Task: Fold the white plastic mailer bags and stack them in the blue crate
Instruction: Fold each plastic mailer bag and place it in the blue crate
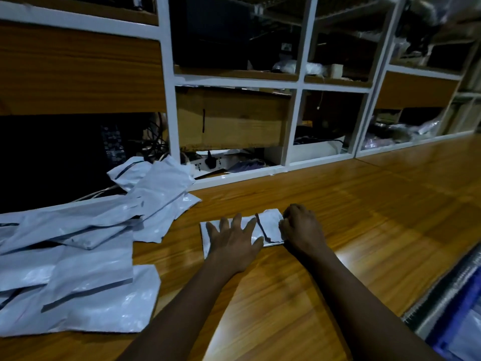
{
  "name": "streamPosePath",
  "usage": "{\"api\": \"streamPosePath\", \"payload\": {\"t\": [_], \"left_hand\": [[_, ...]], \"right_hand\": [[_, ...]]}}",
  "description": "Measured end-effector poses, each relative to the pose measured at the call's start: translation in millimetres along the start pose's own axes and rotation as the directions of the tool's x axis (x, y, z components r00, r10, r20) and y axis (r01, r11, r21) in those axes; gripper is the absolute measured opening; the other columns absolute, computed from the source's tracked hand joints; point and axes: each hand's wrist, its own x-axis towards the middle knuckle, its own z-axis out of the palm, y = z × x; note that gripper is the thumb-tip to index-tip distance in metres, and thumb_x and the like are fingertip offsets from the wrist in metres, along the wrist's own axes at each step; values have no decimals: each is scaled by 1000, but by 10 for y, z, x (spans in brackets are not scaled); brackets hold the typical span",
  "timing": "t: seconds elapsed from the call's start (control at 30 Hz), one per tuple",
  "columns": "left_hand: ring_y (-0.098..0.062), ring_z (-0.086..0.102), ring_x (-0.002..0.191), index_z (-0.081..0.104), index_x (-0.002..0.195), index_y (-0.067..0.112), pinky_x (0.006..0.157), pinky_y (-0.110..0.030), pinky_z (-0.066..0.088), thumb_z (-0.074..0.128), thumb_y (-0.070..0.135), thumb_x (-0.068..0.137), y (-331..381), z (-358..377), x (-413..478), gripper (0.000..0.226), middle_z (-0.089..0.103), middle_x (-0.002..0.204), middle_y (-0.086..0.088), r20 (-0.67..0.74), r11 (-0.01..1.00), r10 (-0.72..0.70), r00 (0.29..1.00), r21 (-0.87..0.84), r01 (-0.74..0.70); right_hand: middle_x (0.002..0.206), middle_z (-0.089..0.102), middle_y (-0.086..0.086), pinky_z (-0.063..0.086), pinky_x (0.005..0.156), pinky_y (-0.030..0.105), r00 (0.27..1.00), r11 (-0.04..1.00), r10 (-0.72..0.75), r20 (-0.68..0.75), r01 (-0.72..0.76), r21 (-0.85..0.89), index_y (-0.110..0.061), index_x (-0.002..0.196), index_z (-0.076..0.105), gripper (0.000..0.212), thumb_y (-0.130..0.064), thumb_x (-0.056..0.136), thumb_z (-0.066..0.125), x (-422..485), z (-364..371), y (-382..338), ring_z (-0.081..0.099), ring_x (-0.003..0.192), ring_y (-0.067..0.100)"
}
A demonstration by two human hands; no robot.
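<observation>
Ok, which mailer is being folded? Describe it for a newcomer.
On the wooden table, right of the pile of mailers, one small folded mailer lies alone. The left hand presses it, the right hand grips its end; the pile lies untouched.

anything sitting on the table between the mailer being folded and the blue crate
Nothing visible. Bare wooden table runs from the folded mailer to the blue crate at lower right; only the right forearm crosses that stretch. The unfolded pile lies off to the left.
</observation>
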Motion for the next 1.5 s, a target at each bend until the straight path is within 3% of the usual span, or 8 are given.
{"api": "streamPosePath", "payload": {"t": [0.17, 0.33, 0.47, 0.67, 0.8, 1.0, 1.23, 1.5], "left_hand": [[-36, 5, 150, 4, 158, 27, 117, -62, 9, 20, 46, 105, 240, 92, 339, 58, 2, 166, -2, 1, 998, 64, 998, -2, -64], [-27, 14, 150, 17, 156, 16, 121, -46, 14, 24, 31, 107, 438, 117, 612, 52, 16, 164, -4, -34, 979, 177, 984, -93, -180], [-21, 22, 148, 28, 153, 15, 120, -39, 19, 27, 29, 107, 443, 215, 792, 48, 26, 161, -6, -112, 953, 229, 967, -178, -247], [-21, 19, 149, 22, 155, 29, 121, -45, 12, 24, 49, 105, 279, 192, 863, 54, 23, 162, 2, -17, 978, 163, 987, -131, -163], [-24, 12, 151, 17, 156, 31, 120, -53, 4, 19, 56, 103, 201, 117, 839, 59, 18, 164, 3, 72, 995, 60, 996, -87, -54], [-19, 24, 147, 39, 148, 27, 120, -50, 7, 25, 42, 105, 360, -14, 773, 48, 37, 156, 4, -207, 990, 133, 969, -21, -141], [-22, 26, 147, 44, 146, 23, 120, -49, 12, 28, 36, 105, 390, -10, 803, 46, 41, 154, 1, -286, 993, 96, 953, -34, -111], [-26, 11, 151, 19, 156, 18, 119, -51, 8, 23, 33, 108, 412, 54, 772, 50, 18, 164, -1, -75, 969, 233, 970, 103, -225]], "right_hand": [[138, 56, 16, 45, 100, 49, 991, 982, -119, -69, 107, -153, -10, 127, 60, 38, -34, 99, 49, 4, -38, -12, 53, 125, 34], [154, 38, 18, 28, 112, 55, 989, 977, -32, 145, 61, -205, -10, 141, 47, 61, -44, 96, 22, 52, 15, 133, 35, 142, 37], [153, 38, 18, 24, 112, 60, 985, 955, -45, 168, 92, -282, -8, 141, 45, 55, -42, 100, 31, 54, 67, 172, 33, 142, 40], [165, 13, 9, 14, 118, 58, 945, 937, -66, 320, 169, -307, -16, 155, 22, 90, -56, 84, -13, 130, 54, 309, 10, 151, 35], [166, 9, 6, 13, 118, 61, 919, 918, -53, 391, 199, -342, -23, 153, 24, 72, -58, 95, 3, 204, 79, 383, 7, 151, 34], [166, 12, 6, 10, 119, 58, 950, 955, -15, 312, 105, -276, -19, 156, 22, 74, -57, 94, 8, 254, -11, 242, 8, 152, 31], [162, 23, 15, 14, 118, 59, 982, 993, -81, 171, 94, -68, -6, 144, 45, 68, -50, 98, 23, 295, -182, 101, 17, 150, 36], [166, 7, 9, 10, 121, 53, 942, 963, -23, 335, 110, -244, -15, 157, 13, 55, -36, 108, 24, 285, 21, 104, 6, 152, 31]]}}
